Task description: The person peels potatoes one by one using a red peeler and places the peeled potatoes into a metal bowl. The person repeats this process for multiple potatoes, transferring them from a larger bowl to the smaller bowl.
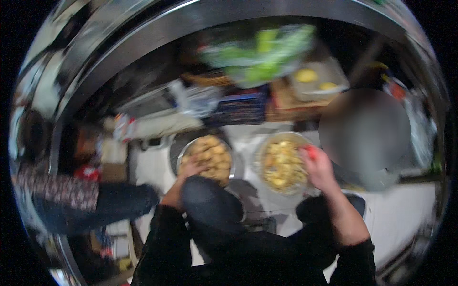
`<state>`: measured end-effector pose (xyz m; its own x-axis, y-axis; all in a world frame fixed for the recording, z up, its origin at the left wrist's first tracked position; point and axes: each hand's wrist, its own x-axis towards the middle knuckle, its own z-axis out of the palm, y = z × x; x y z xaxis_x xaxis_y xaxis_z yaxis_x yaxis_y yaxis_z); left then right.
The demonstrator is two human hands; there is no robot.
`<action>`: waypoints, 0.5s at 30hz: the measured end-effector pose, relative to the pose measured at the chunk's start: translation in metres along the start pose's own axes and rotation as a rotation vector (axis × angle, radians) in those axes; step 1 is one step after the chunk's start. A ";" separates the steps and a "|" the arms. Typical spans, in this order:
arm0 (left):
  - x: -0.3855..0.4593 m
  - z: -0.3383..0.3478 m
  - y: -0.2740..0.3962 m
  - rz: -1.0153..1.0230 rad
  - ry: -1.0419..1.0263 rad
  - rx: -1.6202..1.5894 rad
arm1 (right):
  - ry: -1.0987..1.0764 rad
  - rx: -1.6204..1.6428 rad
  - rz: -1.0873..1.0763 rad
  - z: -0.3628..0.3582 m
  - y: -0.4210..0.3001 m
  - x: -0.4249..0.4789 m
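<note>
My left hand (192, 167) rests on brown potatoes (214, 154) heaped in a round metal bowl (232, 168). Blur hides whether its fingers hold one. Beside the rim of a second, pale or clear bowl (258, 157), my right hand (317, 168) is closed around a small red object (311, 152), perhaps the handle of a peeler. Yellow pieces (283, 162) fill that second bowl; they look like peeled potatoes or peelings. Both bowls stand low in front of my knees, apart from each other.
Behind the bowls are a blue plastic crate (239, 107), a cardboard box (281, 107), a tray (322, 77) with yellow items and bagged green vegetables (263, 59). A person's leg (118, 202) reaches in from the left. A round blurred patch covers part of the right side.
</note>
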<state>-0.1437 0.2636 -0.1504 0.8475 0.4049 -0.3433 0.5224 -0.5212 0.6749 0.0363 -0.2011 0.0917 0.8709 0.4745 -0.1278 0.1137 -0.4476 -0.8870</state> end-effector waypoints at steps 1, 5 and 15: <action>0.001 0.007 0.003 -0.018 0.040 -0.067 | 0.099 -0.083 -0.084 0.008 0.004 -0.009; -0.015 0.029 0.009 -0.089 0.240 -0.196 | 0.040 0.015 -0.060 -0.002 0.032 -0.009; 0.038 -0.012 0.071 0.346 0.096 0.434 | 0.036 -0.110 -0.039 0.014 0.028 -0.009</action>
<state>-0.0751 0.2509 -0.1078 0.9745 0.2114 -0.0748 0.2235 -0.8889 0.3999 0.0247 -0.2073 0.0615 0.8813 0.4665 -0.0758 0.1983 -0.5106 -0.8366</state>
